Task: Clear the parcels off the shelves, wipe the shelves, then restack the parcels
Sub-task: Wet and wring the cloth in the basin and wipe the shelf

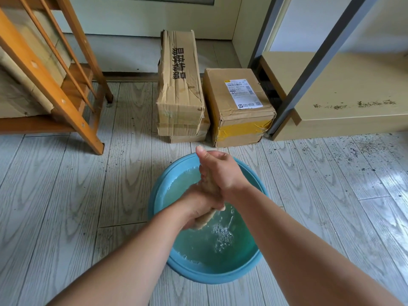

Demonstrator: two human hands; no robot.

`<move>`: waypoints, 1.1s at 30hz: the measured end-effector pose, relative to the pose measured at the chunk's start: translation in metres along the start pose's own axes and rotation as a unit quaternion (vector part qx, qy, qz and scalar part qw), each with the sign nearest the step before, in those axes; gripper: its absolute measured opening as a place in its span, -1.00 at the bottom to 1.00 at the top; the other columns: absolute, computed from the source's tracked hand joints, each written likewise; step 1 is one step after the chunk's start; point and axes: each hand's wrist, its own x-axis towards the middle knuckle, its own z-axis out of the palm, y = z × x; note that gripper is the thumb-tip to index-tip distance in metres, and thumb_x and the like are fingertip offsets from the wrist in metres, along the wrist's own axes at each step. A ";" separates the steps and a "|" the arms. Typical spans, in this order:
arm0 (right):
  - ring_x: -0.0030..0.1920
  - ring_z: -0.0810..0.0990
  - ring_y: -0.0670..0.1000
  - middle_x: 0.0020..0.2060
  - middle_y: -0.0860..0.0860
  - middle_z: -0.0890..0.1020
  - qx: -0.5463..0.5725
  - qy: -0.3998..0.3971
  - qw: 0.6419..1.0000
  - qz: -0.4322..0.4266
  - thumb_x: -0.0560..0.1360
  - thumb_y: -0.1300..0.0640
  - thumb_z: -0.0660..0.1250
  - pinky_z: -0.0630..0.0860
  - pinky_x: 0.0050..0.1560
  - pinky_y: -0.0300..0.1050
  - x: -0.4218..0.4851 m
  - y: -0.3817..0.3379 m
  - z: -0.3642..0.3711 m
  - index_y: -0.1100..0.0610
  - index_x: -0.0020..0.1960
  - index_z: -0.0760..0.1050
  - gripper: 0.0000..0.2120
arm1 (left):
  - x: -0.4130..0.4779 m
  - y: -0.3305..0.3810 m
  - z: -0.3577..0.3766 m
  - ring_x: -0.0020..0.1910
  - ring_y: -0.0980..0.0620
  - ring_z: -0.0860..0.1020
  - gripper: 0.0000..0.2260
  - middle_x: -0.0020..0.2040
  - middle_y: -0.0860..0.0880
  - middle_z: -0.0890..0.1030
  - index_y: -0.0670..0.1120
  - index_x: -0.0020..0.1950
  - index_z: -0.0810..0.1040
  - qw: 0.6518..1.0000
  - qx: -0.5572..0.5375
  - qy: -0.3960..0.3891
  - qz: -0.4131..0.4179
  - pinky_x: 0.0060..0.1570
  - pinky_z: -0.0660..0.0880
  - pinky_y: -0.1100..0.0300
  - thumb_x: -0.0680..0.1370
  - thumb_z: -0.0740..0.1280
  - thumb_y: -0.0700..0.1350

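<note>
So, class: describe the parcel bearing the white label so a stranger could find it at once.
Start at the blue basin on the floor and look just beyond it. Cardboard parcels sit there; take the squat right-hand box, beside the shelf. It alone has a white shipping label and yellow tape.

Both forearms outstretched, left hand [199,207] and right hand [220,171] clenched, one above the other.
</note>
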 end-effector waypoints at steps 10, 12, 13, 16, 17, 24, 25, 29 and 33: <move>-0.52 0.24 -0.16 -0.69 -0.19 0.31 -0.077 0.097 0.992 0.003 0.57 0.00 0.25 0.19 -0.43 -0.24 0.001 -0.001 0.015 -0.04 -0.43 0.24 -0.58 | 0.009 -0.004 0.005 0.03 -0.11 0.59 -0.78 -0.12 -0.10 0.61 -0.04 -0.28 0.37 0.977 0.168 0.119 0.052 -0.36 0.35 0.35 0.56 0.25 -0.19; -0.51 0.23 -0.15 -0.68 -0.19 0.31 -0.083 0.104 0.991 0.009 0.57 -0.01 0.25 0.18 -0.43 -0.23 0.003 0.000 0.016 -0.03 -0.44 0.24 -0.58 | 0.012 -0.008 0.005 -0.24 -0.10 0.55 -0.75 -0.36 -0.03 0.49 -0.09 -0.36 0.34 0.971 0.202 0.123 0.048 -0.45 0.29 0.23 0.53 0.23 -0.23; -0.53 0.21 -0.13 -0.66 -0.18 0.30 -0.072 0.109 0.991 0.013 0.57 -0.01 0.25 0.18 -0.45 -0.22 0.003 0.000 0.016 -0.01 -0.45 0.23 -0.56 | 0.012 -0.008 0.003 -0.37 -0.05 0.48 -0.75 -0.42 -0.02 0.46 -0.09 -0.38 0.36 0.974 0.186 0.118 0.044 -0.47 0.26 0.21 0.50 0.26 -0.23; -0.57 0.17 -0.10 -0.62 -0.09 0.24 0.039 0.095 0.994 0.038 0.56 0.02 0.28 0.13 -0.51 -0.25 0.005 -0.001 0.010 0.03 -0.45 0.18 -0.54 | 0.007 -0.004 -0.007 -0.47 -0.02 0.38 -0.80 -0.49 -0.03 0.43 -0.10 -0.36 0.41 0.989 0.119 0.073 0.048 -0.52 0.23 0.26 0.43 0.34 -0.25; -0.56 0.15 -0.09 -0.61 -0.08 0.21 0.097 0.064 0.992 0.047 0.55 0.01 0.29 0.10 -0.48 -0.22 0.006 -0.004 0.007 0.02 -0.46 0.17 -0.52 | 0.003 0.001 -0.013 -0.45 -0.03 0.40 -0.82 -0.48 -0.06 0.45 -0.12 -0.33 0.43 0.995 0.076 0.026 0.054 -0.50 0.25 0.26 0.41 0.39 -0.26; -0.44 0.43 -0.08 -0.47 -0.06 0.44 0.259 -0.247 0.932 -0.046 0.08 -0.09 0.61 0.48 -0.29 -0.20 0.005 -0.030 -0.006 0.04 -0.40 0.45 -0.63 | -0.003 -0.005 -0.046 0.13 -0.15 0.56 -0.17 0.21 -0.17 0.57 -0.10 0.26 0.49 0.921 -0.220 -0.322 -0.012 -0.07 0.55 -0.16 0.05 0.64 0.08; -0.38 0.49 -0.06 -0.41 -0.05 0.48 0.268 -0.266 0.925 -0.041 0.07 -0.02 0.63 0.53 -0.23 -0.17 0.005 -0.028 -0.005 0.05 -0.34 0.47 -0.63 | -0.003 -0.005 -0.045 0.18 -0.20 0.54 -0.18 0.24 -0.20 0.55 -0.10 0.31 0.45 0.901 -0.245 -0.357 -0.004 -0.05 0.54 -0.19 0.11 0.63 0.06; -0.04 0.64 0.12 -0.15 0.04 0.61 0.232 -0.266 0.936 -0.012 0.24 0.31 0.50 0.55 -0.04 0.15 0.003 -0.022 -0.009 0.08 -0.21 0.39 -0.68 | -0.008 -0.002 -0.040 -0.15 -0.05 0.65 -0.26 0.04 -0.17 0.64 -0.16 0.25 0.44 0.891 -0.240 -0.386 -0.006 -0.30 0.59 0.15 0.15 0.62 -0.03; -0.42 0.59 -0.01 -0.38 0.04 0.56 0.181 -0.180 0.967 0.028 0.40 0.31 0.37 0.56 -0.39 -0.13 -0.001 -0.029 -0.007 0.12 -0.24 0.33 -0.78 | -0.013 0.010 -0.034 -0.61 0.16 0.37 -0.65 -0.46 -0.02 0.51 -0.14 -0.24 0.56 0.936 -0.180 -0.299 -0.048 -0.61 0.24 0.40 0.08 0.60 -0.14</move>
